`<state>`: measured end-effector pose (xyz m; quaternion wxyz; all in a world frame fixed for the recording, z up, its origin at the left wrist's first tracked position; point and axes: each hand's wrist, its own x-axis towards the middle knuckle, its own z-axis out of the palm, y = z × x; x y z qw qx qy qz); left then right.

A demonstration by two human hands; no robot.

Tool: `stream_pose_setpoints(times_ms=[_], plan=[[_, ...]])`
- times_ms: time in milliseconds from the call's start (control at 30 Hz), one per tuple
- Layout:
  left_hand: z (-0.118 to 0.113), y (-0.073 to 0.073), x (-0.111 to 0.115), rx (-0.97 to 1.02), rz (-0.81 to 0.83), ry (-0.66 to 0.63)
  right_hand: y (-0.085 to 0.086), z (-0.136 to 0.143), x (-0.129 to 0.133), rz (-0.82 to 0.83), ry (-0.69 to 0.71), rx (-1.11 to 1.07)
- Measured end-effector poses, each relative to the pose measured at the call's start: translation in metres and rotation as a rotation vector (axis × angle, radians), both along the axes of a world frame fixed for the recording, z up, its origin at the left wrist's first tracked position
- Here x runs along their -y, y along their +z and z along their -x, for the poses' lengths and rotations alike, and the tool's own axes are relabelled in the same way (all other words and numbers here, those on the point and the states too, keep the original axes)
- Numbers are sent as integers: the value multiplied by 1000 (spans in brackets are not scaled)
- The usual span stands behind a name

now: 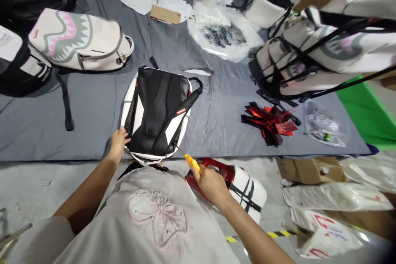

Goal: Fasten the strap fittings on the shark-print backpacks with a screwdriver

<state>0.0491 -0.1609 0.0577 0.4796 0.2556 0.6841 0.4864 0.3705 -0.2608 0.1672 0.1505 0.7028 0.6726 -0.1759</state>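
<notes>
A black and white backpack [159,111] lies back-side up at the near edge of the grey-covered table [93,107]. My left hand [118,144] rests on its lower left edge, fingers against the rim. My right hand [210,183] holds a yellow-handled tool [192,161] whose thin metal tip touches the backpack's lower right edge. A red, white and black bag [244,187] sits just under my right hand, below the table edge.
A white shark-mouth backpack [77,41] lies at the left, with more stacked at the right [324,53]. Red and black tags [269,121] and a clear packet [323,126] lie to the right. Plastic bags [222,29] and papers [154,2] sit at the far side. Cardboard and plastic wrapping [312,171] lie on the floor.
</notes>
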Motion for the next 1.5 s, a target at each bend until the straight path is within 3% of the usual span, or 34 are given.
stream_pose_setpoints(times_ms=[100,267,467,567,767,1033,1100,1267,1500], plan=[[10,-4,-9,397,156,42,-25,26,16,11,-62,79],[6,-7,-14,723,174,-53,-56,56,22,-12,-113,135],[-12,-16,-22,1034,202,-286,-85,89,2,-75,-148,80],[-12,-20,-32,1115,212,-364,-91,88,-3,-87,-164,55],[-7,-20,-37,1185,182,-370,-95,70,6,-123,-395,125],[-21,-20,-42,1254,207,-376,-97,63,-8,-164,-421,21],[-25,-19,-45,1277,194,-373,-93,53,-11,-171,-470,-77],[-37,-15,-51,1329,132,-364,-98,41,-16,-240,-749,-452],[-43,-20,-54,1336,116,-371,-118,34,-34,-248,-787,-1003]])
